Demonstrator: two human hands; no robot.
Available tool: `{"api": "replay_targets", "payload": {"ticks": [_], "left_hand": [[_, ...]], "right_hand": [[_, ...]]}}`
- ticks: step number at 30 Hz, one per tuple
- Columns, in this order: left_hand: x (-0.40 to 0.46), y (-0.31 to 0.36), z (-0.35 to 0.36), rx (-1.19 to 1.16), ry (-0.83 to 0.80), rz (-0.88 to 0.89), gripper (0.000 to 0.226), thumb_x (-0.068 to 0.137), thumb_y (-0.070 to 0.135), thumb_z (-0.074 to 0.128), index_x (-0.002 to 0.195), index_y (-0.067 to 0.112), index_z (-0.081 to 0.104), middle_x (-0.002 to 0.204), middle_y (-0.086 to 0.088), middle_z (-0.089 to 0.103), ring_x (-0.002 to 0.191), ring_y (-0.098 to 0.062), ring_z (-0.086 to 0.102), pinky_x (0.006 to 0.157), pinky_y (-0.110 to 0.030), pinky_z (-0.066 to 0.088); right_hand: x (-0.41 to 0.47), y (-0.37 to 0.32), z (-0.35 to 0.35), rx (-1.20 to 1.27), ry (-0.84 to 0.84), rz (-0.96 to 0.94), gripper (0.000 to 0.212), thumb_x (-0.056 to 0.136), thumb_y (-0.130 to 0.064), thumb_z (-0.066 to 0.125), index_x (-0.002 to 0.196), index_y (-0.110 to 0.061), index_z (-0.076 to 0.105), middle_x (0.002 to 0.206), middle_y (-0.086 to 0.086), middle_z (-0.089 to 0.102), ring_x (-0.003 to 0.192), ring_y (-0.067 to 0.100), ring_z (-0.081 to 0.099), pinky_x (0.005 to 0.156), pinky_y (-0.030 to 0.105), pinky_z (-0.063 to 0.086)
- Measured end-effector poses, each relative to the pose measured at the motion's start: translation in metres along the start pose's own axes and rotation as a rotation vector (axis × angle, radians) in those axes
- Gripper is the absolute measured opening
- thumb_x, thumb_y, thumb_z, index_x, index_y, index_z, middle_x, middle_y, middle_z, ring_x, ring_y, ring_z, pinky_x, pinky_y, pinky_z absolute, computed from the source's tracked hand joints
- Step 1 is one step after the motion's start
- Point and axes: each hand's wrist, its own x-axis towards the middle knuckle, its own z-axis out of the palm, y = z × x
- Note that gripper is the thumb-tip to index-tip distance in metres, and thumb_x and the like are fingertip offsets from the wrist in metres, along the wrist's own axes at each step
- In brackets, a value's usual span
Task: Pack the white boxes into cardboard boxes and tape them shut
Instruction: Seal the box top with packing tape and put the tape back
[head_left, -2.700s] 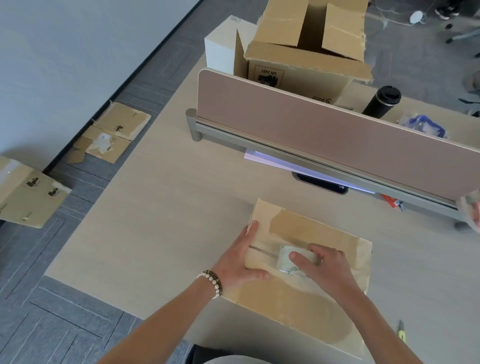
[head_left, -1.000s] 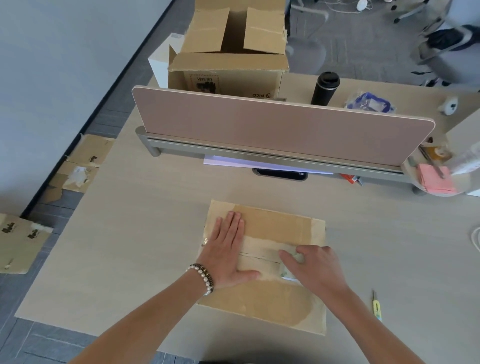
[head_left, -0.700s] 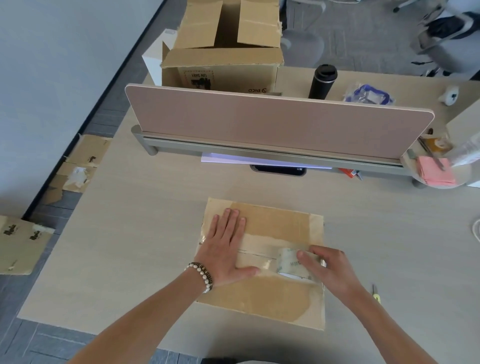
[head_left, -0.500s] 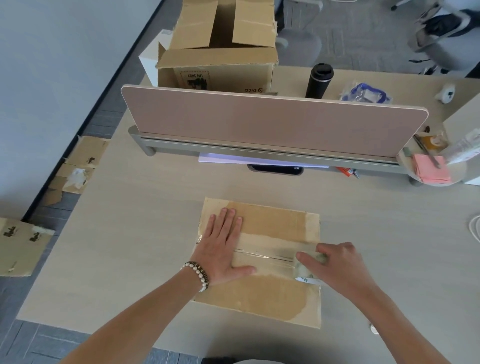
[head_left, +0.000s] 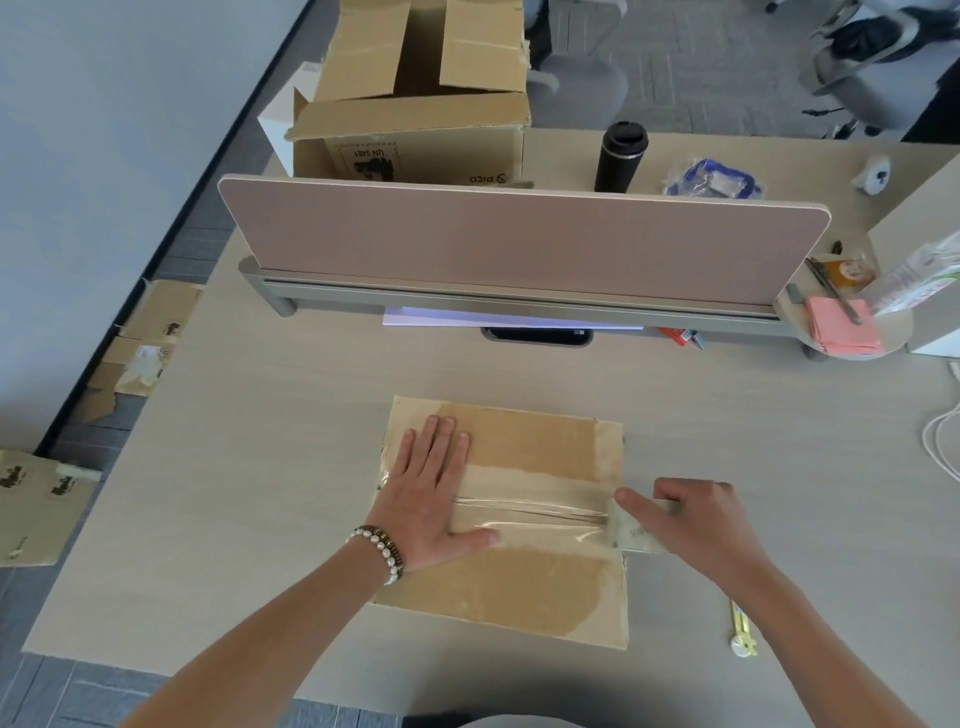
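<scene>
A closed cardboard box (head_left: 540, 452) lies on the desk in front of me. My left hand (head_left: 431, 493) presses flat on its left part, fingers straight, over the start of a clear tape strip (head_left: 535, 514) that runs along the middle seam. My right hand (head_left: 691, 525) grips a roll of clear tape (head_left: 636, 530) at the box's right edge. Behind the divider stands a large open cardboard box (head_left: 415, 109), with a white box (head_left: 278, 124) beside it on the left.
A pink divider panel (head_left: 519, 239) crosses the desk. Behind it are a black bottle (head_left: 618, 156) and a blue packet (head_left: 711, 179). A yellow cutter (head_left: 740, 629) lies at the lower right, a pink notepad (head_left: 841, 327) on a side shelf. Flattened cardboard (head_left: 145, 338) lies on the floor.
My right hand has drawn the tape roll rightward along the seam to the box's right edge, laying a longer strip. My left hand stays pressed on the left part.
</scene>
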Motion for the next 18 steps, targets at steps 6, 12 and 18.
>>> {"api": "replay_targets", "payload": {"ticks": [6, 12, 18], "left_hand": [[-0.001, 0.001, -0.002, 0.009, -0.003, 0.001, 0.122, 0.077, 0.094, 0.025, 0.158, 0.007, -0.001, 0.165, -0.016, -0.014, 0.152, -0.032, -0.017, 0.122, -0.056, 0.006], [-0.001, 0.002, -0.004, 0.033, 0.004, 0.003, 0.122, 0.077, 0.095, 0.025, 0.158, 0.008, -0.005, 0.165, -0.016, -0.015, 0.152, -0.032, -0.018, 0.122, -0.056, 0.005], [0.000, 0.003, 0.000, 0.060, 0.025, 0.037, 0.114, 0.080, 0.091, 0.027, 0.160, 0.012, 0.007, 0.165, -0.022, -0.005, 0.152, -0.042, -0.007, 0.118, -0.065, 0.014]], "right_hand": [[0.006, 0.016, 0.007, -0.306, 0.046, -0.010, 0.065, 0.078, -0.075, 0.058, 0.057, -0.015, 0.046, 0.053, -0.003, 0.052, 0.082, 0.030, 0.055, 0.070, 0.030, 0.033], [0.009, 0.026, 0.019, -0.214, -0.021, 0.065, 0.060, 0.079, -0.077, 0.055, 0.058, -0.022, 0.045, 0.057, -0.008, 0.051, 0.095, 0.029, 0.049, 0.080, 0.033, 0.042], [0.014, 0.038, 0.030, -0.187, 0.026, 0.017, 0.067, 0.079, -0.077, 0.057, 0.055, -0.017, 0.039, 0.052, -0.003, 0.049, 0.088, 0.030, 0.052, 0.073, 0.033, 0.042]]}}
